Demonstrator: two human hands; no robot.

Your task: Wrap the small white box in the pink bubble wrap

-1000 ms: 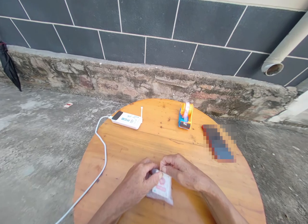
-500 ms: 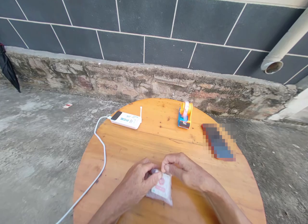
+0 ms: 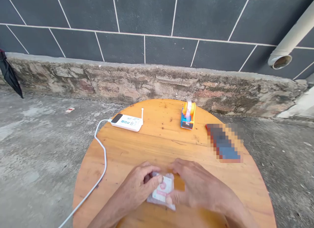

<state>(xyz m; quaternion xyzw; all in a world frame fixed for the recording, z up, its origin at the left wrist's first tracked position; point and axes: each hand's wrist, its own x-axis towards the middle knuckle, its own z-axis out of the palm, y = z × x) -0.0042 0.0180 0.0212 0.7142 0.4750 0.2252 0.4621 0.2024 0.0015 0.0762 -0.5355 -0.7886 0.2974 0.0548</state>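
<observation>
A small clear plastic packet (image 3: 162, 192) with a white and pink label lies on the round wooden table (image 3: 152, 146) near its front edge. My left hand (image 3: 141, 188) pinches the packet's top left corner between thumb and fingers. My right hand (image 3: 196, 187) rests on the packet's right side, thumb pressed on its lower edge, fingers curled over the top right corner.
A white power bank (image 3: 127, 122) with a white cable (image 3: 99, 175) lies at the table's back left. An orange and blue tape dispenser (image 3: 187, 115) stands at the back. A blurred dark flat object (image 3: 224, 143) lies right. Stone ledge, tiled wall and a drainpipe (image 3: 282, 56) are behind.
My right hand has shifted from pinching the packet's top edge to lying over its right side with the thumb low. The packet now sits flatter on the table.
</observation>
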